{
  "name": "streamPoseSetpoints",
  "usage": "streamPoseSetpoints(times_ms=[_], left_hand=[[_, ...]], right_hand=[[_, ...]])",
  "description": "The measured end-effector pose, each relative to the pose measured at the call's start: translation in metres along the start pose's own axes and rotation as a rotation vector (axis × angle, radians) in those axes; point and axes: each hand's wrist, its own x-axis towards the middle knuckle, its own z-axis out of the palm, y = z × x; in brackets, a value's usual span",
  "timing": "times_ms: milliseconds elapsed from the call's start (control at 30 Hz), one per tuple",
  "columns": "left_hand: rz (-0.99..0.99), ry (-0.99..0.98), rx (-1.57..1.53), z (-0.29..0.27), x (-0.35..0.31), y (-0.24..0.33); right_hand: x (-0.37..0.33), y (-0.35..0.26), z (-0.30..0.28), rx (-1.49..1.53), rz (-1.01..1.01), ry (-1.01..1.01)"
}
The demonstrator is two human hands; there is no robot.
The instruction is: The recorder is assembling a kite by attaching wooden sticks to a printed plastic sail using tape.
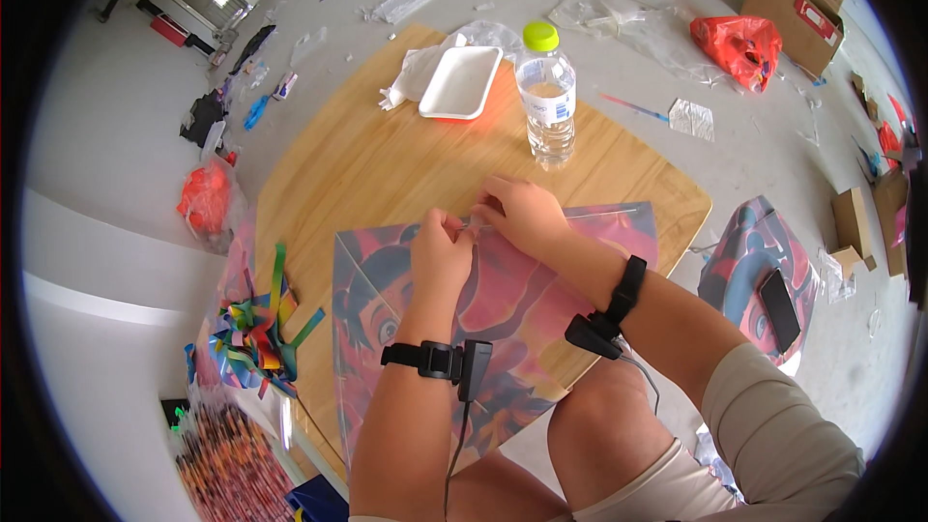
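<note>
- One left hand [445, 249] and one right hand [522, 216] are pinching, fingers closed; on what, I cannot tell.
- Printed sheet [512, 300] is lying beneath, on the table [338, 169]; keeping it flat should be helping.

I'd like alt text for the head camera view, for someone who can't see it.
A person's left hand and right hand, fingers bent, are close together near the far edge of a colourful printed sheet on a wooden table. Farther back are a green-capped clear bottle and a white tray.
</note>
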Motion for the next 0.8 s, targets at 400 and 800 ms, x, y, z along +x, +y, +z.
streamPoseSetpoints(times_ms=[400,800], left_hand=[[-0.211,-0.074,0.016,-0.003,-0.003,-0.005],[-0.224,-0.15,0.03,-0.004,0.005,-0.008]], right_hand=[[0.001,-0.007,0.009,-0.166,-0.001,-0.019],[0.004,-0.008,0.01,-0.191,0.001,-0.027]])
